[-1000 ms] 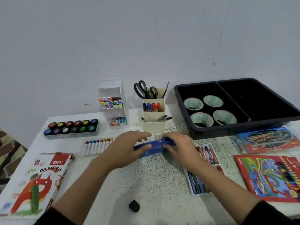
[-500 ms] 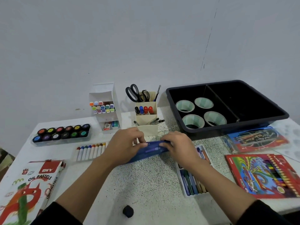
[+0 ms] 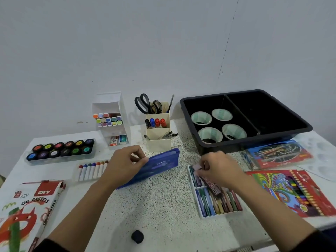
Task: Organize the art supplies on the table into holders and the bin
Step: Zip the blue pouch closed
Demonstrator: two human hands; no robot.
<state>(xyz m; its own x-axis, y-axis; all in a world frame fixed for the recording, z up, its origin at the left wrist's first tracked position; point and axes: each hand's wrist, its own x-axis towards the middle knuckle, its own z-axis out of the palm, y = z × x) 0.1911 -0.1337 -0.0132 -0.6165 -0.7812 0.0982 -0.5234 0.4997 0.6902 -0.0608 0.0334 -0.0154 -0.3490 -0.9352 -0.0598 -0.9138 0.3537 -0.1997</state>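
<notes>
My left hand pinches the top edge of a flat blue case, which stands tilted on the table's middle. My right hand is over the white pastel tray, its fingers curled round a dark maroon pastel stick that lies across the other sticks. Behind stand a cream pen holder with scissors and markers, a white marker holder, and a black bin with several tape rolls in its left compartment.
At the left are a paint pot tray, a row of crayons and an oil pastels box. Two coloured pencil packs lie at the right. A small black lump sits near the front edge.
My right hand has let go of the blue case and moved right to the pastel tray, taking hold of a maroon stick. My left hand alone keeps the case, now tilted more upright.
</notes>
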